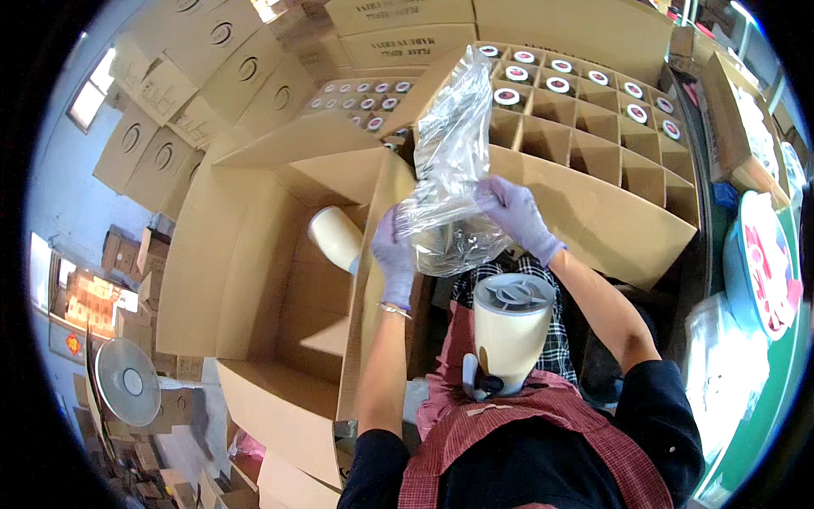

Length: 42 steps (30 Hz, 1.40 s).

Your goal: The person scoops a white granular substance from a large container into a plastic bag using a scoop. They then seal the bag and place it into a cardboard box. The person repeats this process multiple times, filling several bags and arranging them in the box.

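A clear plastic bag [455,127] stretches upward between my hands, its crumpled lower part bunched above my lap. My left hand [391,254], in a pale purple glove, grips the bag's left edge. On the other side, my right hand [512,213], gloved alike, pinches it. Between my forearms a cream vacuum jug [512,337] with a grey, see-through-looking top rests tilted on my lap against my checked apron [509,439]. Left of my left hand gapes an open cardboard box [254,273], with a second cream vessel [334,237] lying in it.
A divided carton [591,172] ahead holds several white-capped items [516,73] in its cells. Behind stand stacked cartons [407,44]. To my right are a blue basin [738,254] of pink and white parts and clear plastic bags [725,375] on a green surface [750,439].
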### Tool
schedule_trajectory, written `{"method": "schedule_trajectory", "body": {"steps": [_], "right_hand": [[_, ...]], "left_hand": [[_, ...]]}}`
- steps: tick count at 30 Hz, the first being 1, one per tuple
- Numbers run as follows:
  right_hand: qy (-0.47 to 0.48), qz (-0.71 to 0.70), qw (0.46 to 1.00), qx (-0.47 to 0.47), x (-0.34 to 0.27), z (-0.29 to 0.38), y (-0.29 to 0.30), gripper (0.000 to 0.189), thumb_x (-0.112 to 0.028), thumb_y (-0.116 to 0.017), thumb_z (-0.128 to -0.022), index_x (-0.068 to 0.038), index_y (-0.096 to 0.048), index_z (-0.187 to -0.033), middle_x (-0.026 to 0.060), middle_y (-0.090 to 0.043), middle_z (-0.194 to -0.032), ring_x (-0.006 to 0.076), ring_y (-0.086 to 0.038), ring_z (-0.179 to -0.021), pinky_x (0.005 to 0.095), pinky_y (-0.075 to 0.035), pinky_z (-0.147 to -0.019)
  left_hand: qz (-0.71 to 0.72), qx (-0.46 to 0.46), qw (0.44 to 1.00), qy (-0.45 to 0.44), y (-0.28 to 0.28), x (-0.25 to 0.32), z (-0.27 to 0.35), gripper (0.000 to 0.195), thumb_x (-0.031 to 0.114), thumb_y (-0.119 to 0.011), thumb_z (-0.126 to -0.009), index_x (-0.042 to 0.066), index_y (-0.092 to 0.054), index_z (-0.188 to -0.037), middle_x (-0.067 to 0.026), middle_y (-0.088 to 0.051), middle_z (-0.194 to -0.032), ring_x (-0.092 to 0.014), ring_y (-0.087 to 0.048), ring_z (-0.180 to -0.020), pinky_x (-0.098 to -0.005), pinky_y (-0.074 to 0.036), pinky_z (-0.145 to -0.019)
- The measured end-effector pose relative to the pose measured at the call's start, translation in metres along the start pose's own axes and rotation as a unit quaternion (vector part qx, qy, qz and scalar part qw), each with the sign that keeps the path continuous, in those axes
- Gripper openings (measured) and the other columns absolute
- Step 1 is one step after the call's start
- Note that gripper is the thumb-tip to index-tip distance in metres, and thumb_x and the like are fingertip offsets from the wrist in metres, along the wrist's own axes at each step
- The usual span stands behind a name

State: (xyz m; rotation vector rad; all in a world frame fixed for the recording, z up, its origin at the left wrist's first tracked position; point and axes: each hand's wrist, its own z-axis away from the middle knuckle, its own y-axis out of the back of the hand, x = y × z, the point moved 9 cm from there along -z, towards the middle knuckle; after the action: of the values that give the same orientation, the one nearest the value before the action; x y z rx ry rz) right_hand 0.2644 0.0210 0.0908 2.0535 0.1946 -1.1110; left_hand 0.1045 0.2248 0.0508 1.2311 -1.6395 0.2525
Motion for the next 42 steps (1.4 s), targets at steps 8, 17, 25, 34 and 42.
{"method": "schedule_trajectory", "body": {"steps": [8, 17, 25, 34, 42], "right_hand": [[-0.225, -0.375, 0.875, 0.208, 0.207, 0.182, -0.010, 0.017, -0.008, -0.065, -0.088, -0.002, -0.059, -0.103, 0.0082, -0.064, -0.101, 0.0198, -0.061, -0.090, 0.0334, -0.050, -0.082], [0.086, 0.101, 0.989, 0.067, 0.014, 0.305, 0.013, 0.026, -0.014, -0.067, -0.076, -0.008, -0.062, -0.101, 0.0095, -0.057, -0.101, 0.0335, -0.056, -0.101, 0.0508, -0.045, -0.096], [-0.015, 0.067, 0.998, 0.004, -0.008, 0.264, 0.007, 0.020, -0.020, -0.065, -0.087, -0.001, -0.061, -0.096, 0.0148, -0.060, -0.090, 0.0327, -0.060, -0.081, 0.0400, -0.049, -0.066], [0.367, 0.011, 0.929, -0.036, -0.196, 0.223, 0.076, 0.038, -0.036, -0.070, -0.082, -0.009, -0.064, -0.108, 0.0096, -0.060, -0.112, 0.0329, -0.057, -0.110, 0.0503, -0.047, -0.096], [-0.054, 0.351, 0.930, 0.098, -0.106, 0.268, 0.274, 0.035, -0.018, -0.068, -0.086, -0.008, -0.064, -0.119, 0.0091, -0.066, -0.110, 0.0225, -0.062, -0.102, 0.0385, -0.049, -0.090]], "left_hand": [[0.226, -0.313, 0.884, 0.265, -0.099, -0.025, 0.127, 0.031, 0.029, -0.059, -0.096, 0.000, -0.072, -0.098, -0.0017, -0.068, -0.083, -0.007, -0.059, -0.078, -0.0228, -0.047, -0.070], [0.084, -0.260, 0.961, -0.027, -0.021, 0.081, 0.205, 0.046, 0.027, -0.055, -0.099, -0.004, -0.050, -0.134, -0.0221, -0.056, -0.121, -0.031, -0.059, -0.109, -0.0340, -0.046, -0.092], [0.000, -0.354, 0.912, 0.209, -0.020, 0.046, 0.287, 0.042, 0.015, -0.071, -0.086, -0.001, -0.056, -0.123, -0.0148, -0.066, -0.096, -0.030, -0.064, -0.087, -0.0384, -0.050, -0.080], [0.073, -0.280, 0.933, -0.215, -0.055, 0.203, 0.171, 0.037, 0.014, -0.067, -0.085, 0.001, -0.062, -0.120, -0.0138, -0.067, -0.106, -0.034, -0.065, -0.095, -0.0441, -0.050, -0.090], [0.158, -0.337, 0.797, -0.476, -0.083, 0.397, 0.143, 0.039, 0.013, -0.065, -0.085, 0.002, -0.064, -0.123, -0.0163, -0.057, -0.133, -0.036, -0.055, -0.121, -0.0458, -0.043, -0.104]]}}
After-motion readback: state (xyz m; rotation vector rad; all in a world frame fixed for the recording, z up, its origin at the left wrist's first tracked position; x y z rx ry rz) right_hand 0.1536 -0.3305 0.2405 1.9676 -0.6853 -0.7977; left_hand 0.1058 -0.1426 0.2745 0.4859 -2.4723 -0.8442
